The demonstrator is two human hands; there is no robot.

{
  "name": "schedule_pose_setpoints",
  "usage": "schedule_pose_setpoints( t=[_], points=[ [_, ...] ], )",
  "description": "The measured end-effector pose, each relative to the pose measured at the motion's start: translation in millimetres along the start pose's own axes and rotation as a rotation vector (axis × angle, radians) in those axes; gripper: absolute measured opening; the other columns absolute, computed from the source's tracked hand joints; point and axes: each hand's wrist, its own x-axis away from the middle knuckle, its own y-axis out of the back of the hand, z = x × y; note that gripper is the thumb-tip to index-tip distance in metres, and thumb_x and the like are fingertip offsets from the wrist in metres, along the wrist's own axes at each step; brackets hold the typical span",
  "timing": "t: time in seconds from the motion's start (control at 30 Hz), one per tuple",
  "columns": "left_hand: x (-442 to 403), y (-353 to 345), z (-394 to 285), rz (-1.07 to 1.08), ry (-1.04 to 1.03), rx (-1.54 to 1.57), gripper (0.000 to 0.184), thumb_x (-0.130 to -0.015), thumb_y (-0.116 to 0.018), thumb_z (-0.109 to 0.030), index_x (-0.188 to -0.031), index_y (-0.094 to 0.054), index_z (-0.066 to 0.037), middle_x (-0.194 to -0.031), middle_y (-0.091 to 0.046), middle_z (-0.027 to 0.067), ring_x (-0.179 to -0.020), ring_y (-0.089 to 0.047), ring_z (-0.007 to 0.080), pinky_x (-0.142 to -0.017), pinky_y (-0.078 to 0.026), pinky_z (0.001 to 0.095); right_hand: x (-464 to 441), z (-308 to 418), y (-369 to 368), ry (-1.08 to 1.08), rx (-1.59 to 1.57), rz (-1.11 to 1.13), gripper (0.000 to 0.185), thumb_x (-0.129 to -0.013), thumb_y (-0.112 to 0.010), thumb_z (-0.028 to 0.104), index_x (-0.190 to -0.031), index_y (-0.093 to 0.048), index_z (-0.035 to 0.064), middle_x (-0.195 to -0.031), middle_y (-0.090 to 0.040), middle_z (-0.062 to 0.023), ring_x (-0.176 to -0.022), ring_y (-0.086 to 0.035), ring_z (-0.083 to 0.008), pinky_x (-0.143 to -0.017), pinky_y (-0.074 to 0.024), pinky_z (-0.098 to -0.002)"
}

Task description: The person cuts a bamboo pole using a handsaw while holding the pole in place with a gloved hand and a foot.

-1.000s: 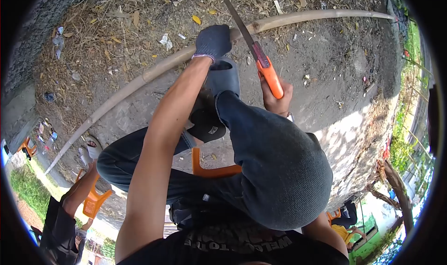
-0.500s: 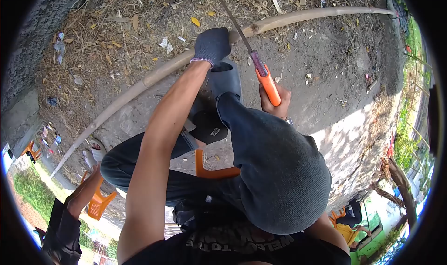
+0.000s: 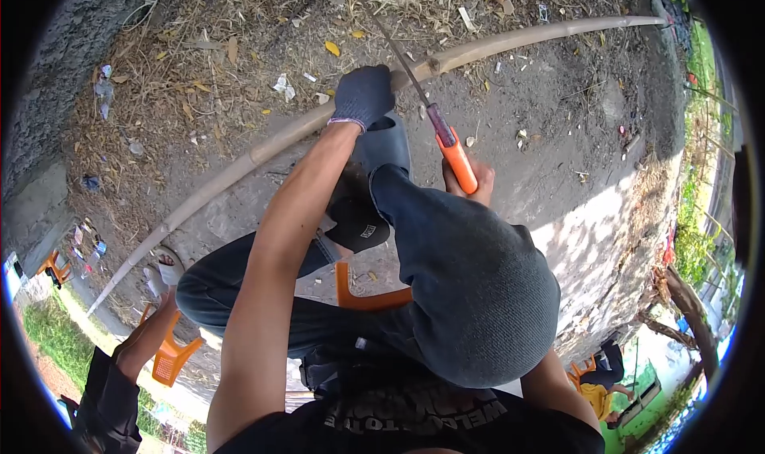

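Saw (image 3: 457, 164) drawn back slightly; right hand (image 3: 476, 176) wrapped round its handle, left hand (image 3: 363, 95) clamped on pole (image 3: 271, 143) stretching over ground (image 3: 550, 159). Blade (image 3: 397, 51) right beside glove: a skip could cut fingers.

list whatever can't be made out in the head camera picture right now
Head view:
Saw blade: far end cut off by the top edge.
Pole: any cut under the blade is covered by it and too small to tell.
Left hand: fingertips hidden behind the gloved back of the hand.
Right hand: wrist hidden by the raised knee.
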Motion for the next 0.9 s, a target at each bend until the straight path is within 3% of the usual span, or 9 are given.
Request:
schedule_pose_setpoints(
  t=[0.1,0.2,0.37,0.47,0.53,0.6,0.9],
  points=[
    [-10,0,2,0.016,-0.013,-0.003,0.026,-0.083,-0.071,-0.022,-0.104,-0.074,-0.006,-0.096,-0.076,0.0239,-0.094,-0.075,0.0412,-0.085,-0.060,0.0527,59,61,41,-0.524,0.080,0.218,0.016,-0.087,-0.073,0.007,-0.075,-0.065,0.0004,-0.061,-0.063,-0.0088,-0.052,-0.061,-0.0204,-0.053,-0.0458,-0.0366],
    [3,-16,0,0.024,0.045,0.004,0.027,-0.083,-0.071,-0.022,-0.104,-0.073,-0.006,-0.094,-0.076,0.0243,-0.093,-0.075,0.0413,-0.084,-0.060,0.0528,114,-11,40,-0.261,0.054,0.023,0.016,-0.086,-0.073,0.007,-0.074,-0.065,0.0008,-0.061,-0.063,-0.0083,-0.052,-0.060,-0.0198,-0.052,-0.0456,-0.0362],
    [5,3,-7,-0.001,0.040,-0.016,0.026,-0.082,-0.072,-0.021,-0.103,-0.075,-0.006,-0.096,-0.076,0.0238,-0.095,-0.076,0.0402,-0.085,-0.060,0.0513,12,-8,-9,-0.025,0.043,-0.037,0.017,-0.086,-0.074,0.007,-0.073,-0.065,0.0014,-0.060,-0.062,-0.0075,-0.052,-0.060,-0.0189,-0.052,-0.0453,-0.0357],
    [5,7,-2,0.009,0.009,-0.022,0.026,-0.081,-0.073,-0.020,-0.102,-0.077,-0.006,-0.098,-0.077,0.0230,-0.096,-0.076,0.0386,-0.087,-0.060,0.0492,19,-10,-1,0.005,0.042,-0.048,0.017,-0.086,-0.073,0.007,-0.073,-0.064,0.0013,-0.059,-0.061,-0.0073,-0.052,-0.059,-0.0181,-0.052,-0.0447,-0.0350],
    [-5,8,3,0.039,0.007,-0.018,0.028,-0.081,-0.072,-0.024,-0.103,-0.074,-0.005,-0.097,-0.076,0.0232,-0.095,-0.075,0.0413,-0.088,-0.059,0.0517,73,-37,23,-0.187,-0.008,-0.060,0.017,-0.086,-0.073,0.007,-0.073,-0.064,0.0004,-0.058,-0.058,-0.0097,-0.050,-0.058,-0.0180,-0.051,-0.0445,-0.0352],
    [3,-6,1,0.033,0.036,-0.014,0.029,-0.081,-0.072,-0.024,-0.103,-0.074,-0.005,-0.097,-0.076,0.0232,-0.095,-0.075,0.0413,-0.087,-0.059,0.0524,103,-37,28,-0.224,0.020,-0.066,0.017,-0.086,-0.073,0.007,-0.073,-0.064,0.0005,-0.058,-0.058,-0.0093,-0.050,-0.057,-0.0176,-0.051,-0.0444,-0.0351],
    [-12,19,4,0.001,0.012,-0.014,0.029,-0.082,-0.073,-0.024,-0.105,-0.076,-0.007,-0.099,-0.077,0.0220,-0.095,-0.076,0.0405,-0.087,-0.060,0.0520,-1,12,-10,-0.004,-0.025,-0.032,0.017,-0.086,-0.073,0.007,-0.074,-0.064,0.0002,-0.058,-0.059,-0.0074,-0.051,-0.056,-0.0152,-0.051,-0.0440,-0.0344]
  ],
)
